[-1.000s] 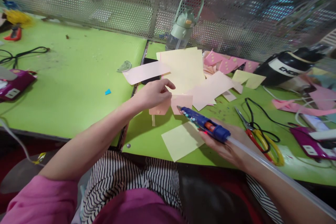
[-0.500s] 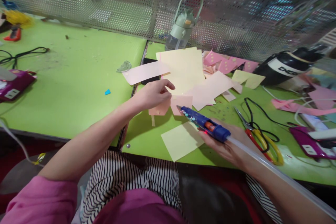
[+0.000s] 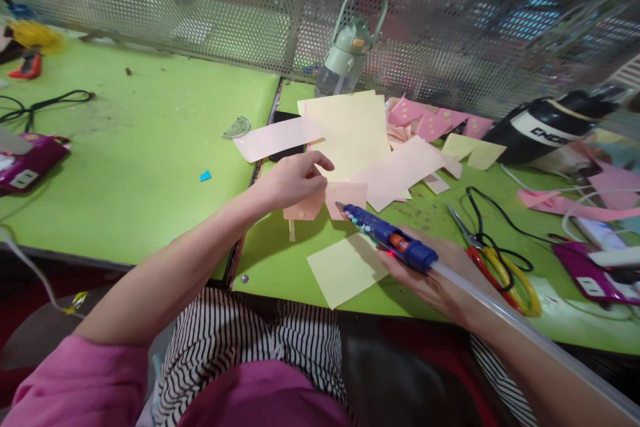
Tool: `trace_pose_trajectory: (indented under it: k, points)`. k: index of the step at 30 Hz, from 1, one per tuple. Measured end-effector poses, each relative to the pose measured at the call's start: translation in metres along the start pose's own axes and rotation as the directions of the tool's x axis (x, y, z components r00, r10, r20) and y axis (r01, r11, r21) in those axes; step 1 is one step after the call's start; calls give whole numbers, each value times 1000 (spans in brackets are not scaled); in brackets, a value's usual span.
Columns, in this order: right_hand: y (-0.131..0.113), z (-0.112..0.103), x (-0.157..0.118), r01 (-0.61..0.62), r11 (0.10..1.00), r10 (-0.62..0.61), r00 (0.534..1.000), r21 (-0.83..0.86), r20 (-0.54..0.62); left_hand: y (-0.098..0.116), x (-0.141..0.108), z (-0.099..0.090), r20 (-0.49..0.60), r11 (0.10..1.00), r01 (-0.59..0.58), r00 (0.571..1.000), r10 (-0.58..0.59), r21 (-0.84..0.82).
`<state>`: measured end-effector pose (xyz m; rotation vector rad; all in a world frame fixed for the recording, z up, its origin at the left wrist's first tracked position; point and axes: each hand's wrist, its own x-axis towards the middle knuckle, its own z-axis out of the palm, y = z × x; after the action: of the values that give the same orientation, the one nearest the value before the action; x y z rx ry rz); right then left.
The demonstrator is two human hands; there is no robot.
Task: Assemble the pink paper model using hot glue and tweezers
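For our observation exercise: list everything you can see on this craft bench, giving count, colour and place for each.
glue gun: 1, blue, in right hand, nozzle at pink piece
pink piece: 1, pink, under left hand
yellow square: 1, pale yellow, near table edge
paper pile: several sheets, yellow and pink, table centre
scissors: 1, red and yellow handles, right
bottle: 1, green, by mesh wall
flask: 1, black, lying far right
table: 1, green
left hand: 1, on pink piece
right hand: 1, grips glue gun
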<state>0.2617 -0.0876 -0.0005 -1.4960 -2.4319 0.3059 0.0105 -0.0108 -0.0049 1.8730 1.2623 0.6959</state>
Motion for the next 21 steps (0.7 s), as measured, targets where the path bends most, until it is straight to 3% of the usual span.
trace_pose_trajectory:
  k: [21]
  points:
    - [2,3,0,30,999,-30,999,22,-33,-1,1,1,2,1000,-1,1000,1,6]
